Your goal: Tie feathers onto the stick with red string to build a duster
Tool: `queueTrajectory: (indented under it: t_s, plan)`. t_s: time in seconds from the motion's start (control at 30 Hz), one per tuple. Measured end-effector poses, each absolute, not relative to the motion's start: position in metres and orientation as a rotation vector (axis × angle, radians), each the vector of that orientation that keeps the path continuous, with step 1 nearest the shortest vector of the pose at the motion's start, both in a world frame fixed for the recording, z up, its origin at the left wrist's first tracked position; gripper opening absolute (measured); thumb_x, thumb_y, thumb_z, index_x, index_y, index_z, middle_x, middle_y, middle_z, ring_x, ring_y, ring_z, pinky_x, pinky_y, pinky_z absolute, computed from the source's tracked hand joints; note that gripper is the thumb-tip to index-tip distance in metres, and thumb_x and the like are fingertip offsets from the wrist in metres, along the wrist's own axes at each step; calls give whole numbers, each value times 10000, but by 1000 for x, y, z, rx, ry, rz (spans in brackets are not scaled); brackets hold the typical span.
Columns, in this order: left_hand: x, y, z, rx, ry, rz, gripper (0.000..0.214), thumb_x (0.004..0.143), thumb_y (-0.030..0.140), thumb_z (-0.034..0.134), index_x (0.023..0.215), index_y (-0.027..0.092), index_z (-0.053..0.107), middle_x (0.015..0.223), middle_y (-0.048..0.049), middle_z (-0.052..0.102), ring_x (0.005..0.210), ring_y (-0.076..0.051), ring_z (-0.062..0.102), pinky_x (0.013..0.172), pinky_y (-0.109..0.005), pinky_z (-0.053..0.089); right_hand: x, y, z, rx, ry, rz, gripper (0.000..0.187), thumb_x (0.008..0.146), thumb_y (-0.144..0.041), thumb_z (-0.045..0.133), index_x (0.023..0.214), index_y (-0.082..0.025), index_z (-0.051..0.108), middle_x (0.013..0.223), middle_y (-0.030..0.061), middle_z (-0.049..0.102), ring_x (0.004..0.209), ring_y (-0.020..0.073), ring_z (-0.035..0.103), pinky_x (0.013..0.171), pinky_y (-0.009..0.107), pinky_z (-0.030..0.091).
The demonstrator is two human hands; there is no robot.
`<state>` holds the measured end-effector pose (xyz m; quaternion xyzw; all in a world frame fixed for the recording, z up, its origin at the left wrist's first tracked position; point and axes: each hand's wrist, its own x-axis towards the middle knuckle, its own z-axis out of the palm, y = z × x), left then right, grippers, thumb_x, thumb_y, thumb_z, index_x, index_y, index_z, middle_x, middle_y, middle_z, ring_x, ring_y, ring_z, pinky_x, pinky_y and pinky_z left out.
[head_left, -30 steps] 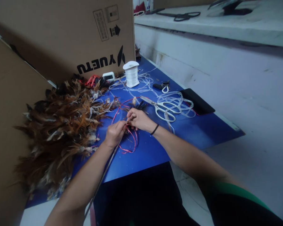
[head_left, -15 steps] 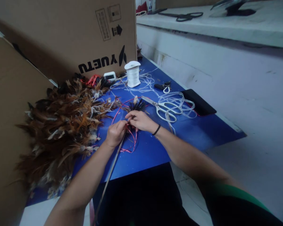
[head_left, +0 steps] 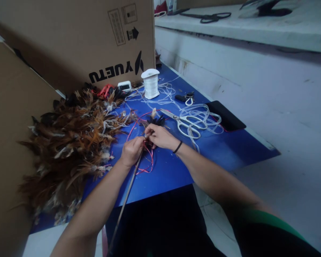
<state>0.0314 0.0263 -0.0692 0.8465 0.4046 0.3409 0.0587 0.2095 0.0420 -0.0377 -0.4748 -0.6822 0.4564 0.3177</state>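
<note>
My left hand (head_left: 131,150) is closed around the upper end of a thin stick (head_left: 125,203) that slants down toward my lap. My right hand (head_left: 160,137) pinches a red string (head_left: 147,160) right at the stick's tip, where a small tuft of dark feathers (head_left: 156,120) sits. The red string loops loosely on the blue table (head_left: 216,150) under both hands. A large heap of brown feathers (head_left: 69,142) lies just left of my hands.
White-handled scissors (head_left: 186,125) and tangled clear strapping (head_left: 203,114) lie right of my hands, beside a black pad (head_left: 226,116). A white spool (head_left: 150,84) stands further back. Cardboard boxes (head_left: 77,39) wall off the left and back. A ledge (head_left: 256,25) holds black scissors.
The view shifted slightly. My hands stay together at the stick's tip, with small finger movements on the red string; the stick has swung a little more upright.
</note>
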Motion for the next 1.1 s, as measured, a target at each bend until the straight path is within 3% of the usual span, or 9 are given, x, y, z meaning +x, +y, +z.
queueTrajectory:
  t_s: [0.13, 0.3, 0.5, 0.73, 0.87, 1.1]
  plan:
    - [31, 27, -71, 2644, 1221, 1048, 143, 837, 243, 538, 939, 216, 634, 838, -55, 679, 745, -146, 628, 714, -235, 461, 211, 44, -42, -1210, -1893, 1059, 182, 751, -67, 524, 888, -146, 614, 874, 23, 580, 460, 30, 536, 451, 164, 454]
    - [33, 28, -72, 2763, 1220, 1175, 100, 840, 223, 540, 901, 193, 614, 808, -42, 680, 703, -123, 630, 668, -212, 458, 212, 44, -39, -1236, -1932, 929, 132, 782, -71, 517, 757, -140, 627, 829, 12, 570, 484, 27, 501, 492, 173, 426]
    - [37, 28, -68, 2556, 1458, 1285, 86, 822, 243, 563, 891, 193, 558, 740, -5, 670, 646, -113, 638, 604, -198, 468, 213, 40, -33, -1226, -2006, 762, 102, 764, -67, 545, 746, -146, 606, 826, 11, 563, 634, 73, 523, 606, 206, 404]
    - [36, 27, -64, 2261, 1458, 1284, 108, 795, 230, 592, 893, 197, 560, 760, 13, 663, 682, -105, 641, 645, -201, 486, 213, 33, -26, -1179, -2162, 628, 109, 794, -85, 495, 755, -149, 573, 844, 20, 533, 714, 92, 514, 674, 219, 374]
    - [35, 26, -58, 2373, 1391, 1281, 81, 805, 177, 568, 859, 183, 628, 798, -20, 673, 750, -123, 626, 707, -228, 480, 212, 29, -23, -1233, -2230, 587, 101, 824, -122, 476, 782, -152, 562, 877, 30, 525, 740, 100, 523, 679, 222, 364]
    - [33, 24, -61, 2417, 1349, 1269, 178, 803, 112, 533, 880, 180, 679, 787, -31, 654, 718, -123, 594, 680, -235, 470, 212, 26, -23, -1323, -2357, 483, 102, 840, -164, 459, 819, -164, 559, 935, 38, 527, 708, 105, 525, 620, 237, 329]
